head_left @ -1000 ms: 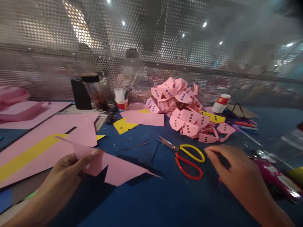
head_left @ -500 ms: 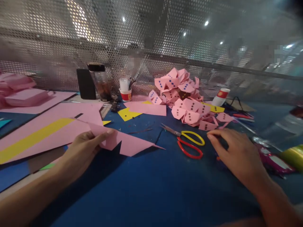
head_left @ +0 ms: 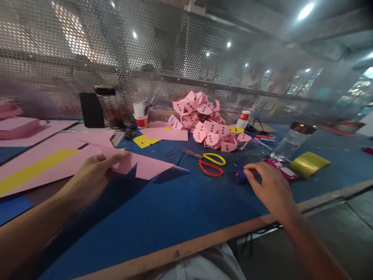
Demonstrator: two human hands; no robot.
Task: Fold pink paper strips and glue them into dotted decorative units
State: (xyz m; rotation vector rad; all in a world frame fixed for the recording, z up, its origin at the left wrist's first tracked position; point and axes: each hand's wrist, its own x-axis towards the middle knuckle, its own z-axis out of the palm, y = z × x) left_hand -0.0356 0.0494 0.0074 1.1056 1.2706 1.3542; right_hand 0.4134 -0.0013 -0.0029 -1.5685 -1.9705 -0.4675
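My left hand (head_left: pixel 87 179) is closed on a pink piece of paper (head_left: pixel 154 165), pinched between thumb and fingers above the blue tabletop. The paper has a notch in its lower edge and a narrow pointed right end. Toward the right, my right hand (head_left: pixel 271 188) has thumb and forefinger tips together; whatever may be between them is too small to make out. Beside those fingertips sits a small blue object (head_left: pixel 239 174), perhaps a tape dispenser. Scissors (head_left: pixel 201 156) with one yellow and one red handle lie between the hands, blades pointing left.
Folded pink paper pieces with dots (head_left: pixel 204 116) are heaped at the back. Behind stand a jar with dark contents (head_left: pixel 113 112) and paper cups (head_left: pixel 141 119). Large pink sheets (head_left: pixel 58 142) cover the left. A clear jar (head_left: pixel 294 142) and a gold roll (head_left: pixel 310 163) lie right.
The view has swung right, bringing the table's front edge and the clear jar into sight. My right hand is now beside the blue object. My left hand still holds the paper.
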